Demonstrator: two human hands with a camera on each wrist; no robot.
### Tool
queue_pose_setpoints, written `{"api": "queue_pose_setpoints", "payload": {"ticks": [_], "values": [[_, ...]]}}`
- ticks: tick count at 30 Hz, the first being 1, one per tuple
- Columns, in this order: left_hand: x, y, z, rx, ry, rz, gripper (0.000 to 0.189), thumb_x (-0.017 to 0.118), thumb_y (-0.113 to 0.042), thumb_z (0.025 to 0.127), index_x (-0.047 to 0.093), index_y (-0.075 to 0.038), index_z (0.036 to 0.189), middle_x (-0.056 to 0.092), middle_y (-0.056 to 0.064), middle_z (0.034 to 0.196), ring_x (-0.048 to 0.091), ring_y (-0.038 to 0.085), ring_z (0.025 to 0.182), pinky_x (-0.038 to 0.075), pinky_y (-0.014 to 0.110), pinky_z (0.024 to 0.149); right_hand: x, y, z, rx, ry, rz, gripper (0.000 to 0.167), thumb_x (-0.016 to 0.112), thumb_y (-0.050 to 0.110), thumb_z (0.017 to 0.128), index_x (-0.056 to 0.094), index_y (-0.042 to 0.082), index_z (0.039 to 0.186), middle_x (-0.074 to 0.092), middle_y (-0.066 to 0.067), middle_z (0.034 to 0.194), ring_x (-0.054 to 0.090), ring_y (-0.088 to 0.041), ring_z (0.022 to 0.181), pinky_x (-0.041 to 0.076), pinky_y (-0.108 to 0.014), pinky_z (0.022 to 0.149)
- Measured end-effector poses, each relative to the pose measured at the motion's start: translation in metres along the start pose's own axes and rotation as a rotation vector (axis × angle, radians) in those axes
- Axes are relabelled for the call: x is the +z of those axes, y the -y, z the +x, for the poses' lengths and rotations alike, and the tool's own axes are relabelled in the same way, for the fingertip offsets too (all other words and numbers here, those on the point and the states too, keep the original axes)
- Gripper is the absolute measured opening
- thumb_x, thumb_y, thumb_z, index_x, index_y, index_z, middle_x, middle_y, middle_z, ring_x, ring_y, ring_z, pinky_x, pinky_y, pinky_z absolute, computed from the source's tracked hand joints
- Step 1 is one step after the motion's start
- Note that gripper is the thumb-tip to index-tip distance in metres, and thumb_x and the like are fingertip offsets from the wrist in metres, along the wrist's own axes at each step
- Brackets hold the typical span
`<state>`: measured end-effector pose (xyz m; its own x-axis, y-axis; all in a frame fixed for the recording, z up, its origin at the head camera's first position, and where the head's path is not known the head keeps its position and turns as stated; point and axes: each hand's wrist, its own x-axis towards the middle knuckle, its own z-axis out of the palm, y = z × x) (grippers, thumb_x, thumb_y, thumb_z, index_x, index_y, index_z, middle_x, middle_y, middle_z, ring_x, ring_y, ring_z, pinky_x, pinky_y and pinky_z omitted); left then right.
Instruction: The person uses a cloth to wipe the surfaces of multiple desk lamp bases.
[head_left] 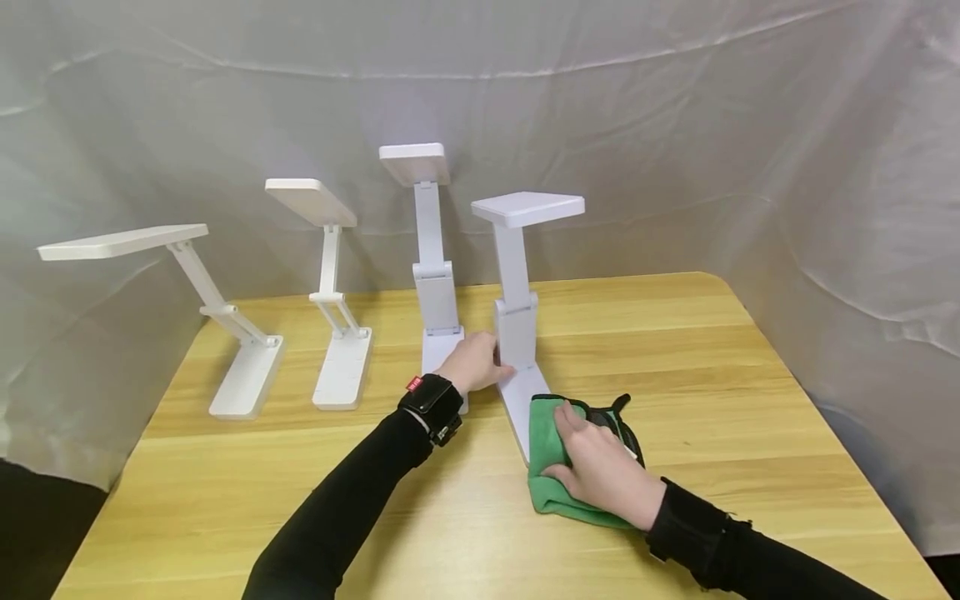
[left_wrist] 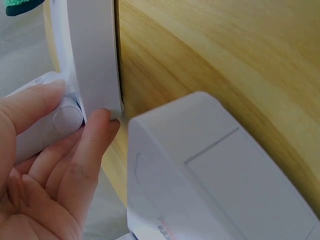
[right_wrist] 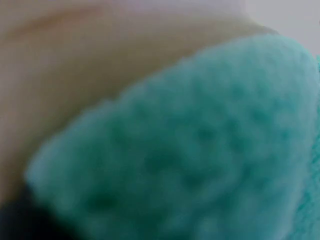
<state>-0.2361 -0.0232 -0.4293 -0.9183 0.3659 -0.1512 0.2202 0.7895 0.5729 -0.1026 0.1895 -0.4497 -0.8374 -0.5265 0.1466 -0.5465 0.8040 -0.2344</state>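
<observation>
The white folding desk lamp (head_left: pixel 516 333) farthest right stands unfolded, its flat head raised above a hinged arm. My left hand (head_left: pixel 474 362) grips it low down, where the arm meets the base. In the left wrist view, the thumb and fingers (left_wrist: pixel 86 165) close around that hinge, with a fingertip against the base (left_wrist: pixel 95 60). With my right hand (head_left: pixel 603 467) I hold a green cloth (head_left: pixel 551 492) with black edging against the front end of the same base, partly covering it. The cloth (right_wrist: pixel 190 150) fills most of the right wrist view, blurred.
Another white lamp (head_left: pixel 437 300) stands just left of my left hand; its base (left_wrist: pixel 240 170) looms close in the left wrist view. Two more lamps, one nearer the middle (head_left: pixel 341 371) and one far left (head_left: pixel 247 379), stand on the wooden table (head_left: pixel 735 467). Grey fabric (head_left: pixel 675 150) hangs behind.
</observation>
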Motion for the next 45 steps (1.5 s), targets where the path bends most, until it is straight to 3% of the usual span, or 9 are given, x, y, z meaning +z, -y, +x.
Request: {"api": "queue_pose_setpoints", "payload": {"ticks": [4, 8, 13, 19, 24, 29, 35, 39, 45], "values": [[-0.001, -0.001, 0.001, -0.006, -0.003, -0.004, 0.035, 0.078, -0.022, 0.089, 0.068, -0.001, 0.114, 0.074, 0.014, 0.112, 0.069, 0.025, 0.098, 0.057, 0.039, 0.093, -0.001, -0.004, -0.002, -0.021, -0.030, -0.002, 0.048, 0.083, 0.018, 0.082, 0.059, -0.004, 0.117, 0.072, -0.015, 0.093, 0.070, -0.021, 0.065, 0.055, -0.026, 0.053], [-0.001, 0.000, 0.002, -0.014, 0.002, -0.002, 0.033, 0.078, -0.023, 0.089, 0.068, -0.001, 0.112, 0.073, 0.014, 0.109, 0.068, 0.024, 0.094, 0.058, 0.038, 0.091, -0.002, -0.011, -0.009, -0.077, -0.102, -0.003, 0.028, 0.077, -0.002, 0.080, 0.056, 0.012, 0.092, 0.057, 0.004, 0.066, 0.063, -0.010, 0.060, 0.045, -0.020, 0.050], [0.000, 0.000, 0.002, -0.003, 0.003, -0.004, 0.032, 0.078, -0.022, 0.088, 0.069, -0.001, 0.110, 0.074, 0.012, 0.107, 0.068, 0.022, 0.092, 0.058, 0.036, 0.089, 0.000, -0.016, -0.014, -0.234, -0.124, -0.137, 0.034, 0.074, -0.008, 0.080, 0.068, -0.005, 0.113, 0.073, -0.020, 0.114, 0.074, -0.029, 0.100, 0.063, -0.034, 0.076], [0.001, -0.004, 0.000, 0.003, -0.005, 0.000, 0.032, 0.079, -0.021, 0.087, 0.070, -0.001, 0.111, 0.074, 0.013, 0.107, 0.070, 0.024, 0.094, 0.058, 0.037, 0.089, 0.000, -0.020, -0.002, -0.334, 0.032, -0.149, 0.060, 0.078, 0.019, 0.088, 0.056, -0.006, 0.139, 0.054, -0.025, 0.147, 0.052, -0.037, 0.139, 0.048, -0.048, 0.110], [0.001, -0.005, 0.000, 0.022, 0.001, -0.005, 0.035, 0.078, -0.021, 0.088, 0.069, 0.000, 0.115, 0.074, 0.015, 0.111, 0.071, 0.026, 0.099, 0.058, 0.038, 0.093, 0.000, -0.018, 0.011, -0.322, 0.083, -0.084, 0.075, 0.070, 0.044, 0.093, 0.049, -0.007, 0.144, 0.048, -0.026, 0.152, 0.046, -0.039, 0.143, 0.045, -0.048, 0.114], [0.001, -0.002, 0.001, 0.020, -0.002, -0.001, 0.034, 0.078, -0.021, 0.088, 0.070, -0.001, 0.114, 0.074, 0.014, 0.110, 0.070, 0.025, 0.098, 0.058, 0.038, 0.093, 0.002, -0.012, 0.010, -0.223, 0.038, -0.110, 0.082, 0.070, 0.051, 0.090, 0.052, -0.012, 0.139, 0.052, -0.034, 0.144, 0.052, -0.043, 0.137, 0.056, -0.044, 0.099], [0.001, 0.000, 0.002, 0.006, 0.014, -0.001, 0.033, 0.078, -0.021, 0.088, 0.069, -0.001, 0.112, 0.074, 0.014, 0.109, 0.069, 0.024, 0.095, 0.058, 0.037, 0.091, 0.002, -0.004, -0.002, -0.318, -0.086, -0.304, 0.050, 0.080, 0.024, 0.085, 0.067, -0.011, 0.119, 0.069, -0.028, 0.121, 0.069, -0.035, 0.115, 0.064, -0.036, 0.075], [0.001, 0.001, 0.002, 0.002, 0.008, 0.007, 0.035, 0.078, -0.022, 0.088, 0.069, -0.001, 0.113, 0.074, 0.014, 0.110, 0.070, 0.025, 0.096, 0.058, 0.037, 0.091, -0.001, -0.007, -0.001, -0.383, -0.055, -0.212, 0.045, 0.080, -0.004, 0.076, 0.071, -0.004, 0.120, 0.070, -0.021, 0.126, 0.067, -0.032, 0.120, 0.060, -0.039, 0.091], [0.001, -0.002, 0.001, 0.012, 0.005, -0.008, 0.037, 0.078, -0.021, 0.088, 0.068, 0.001, 0.117, 0.074, 0.016, 0.113, 0.071, 0.028, 0.102, 0.058, 0.039, 0.095, -0.001, -0.012, 0.012, -0.281, 0.103, -0.030, 0.069, 0.077, 0.033, 0.089, 0.052, -0.006, 0.142, 0.049, -0.026, 0.150, 0.047, -0.039, 0.142, 0.047, -0.048, 0.111]]}}
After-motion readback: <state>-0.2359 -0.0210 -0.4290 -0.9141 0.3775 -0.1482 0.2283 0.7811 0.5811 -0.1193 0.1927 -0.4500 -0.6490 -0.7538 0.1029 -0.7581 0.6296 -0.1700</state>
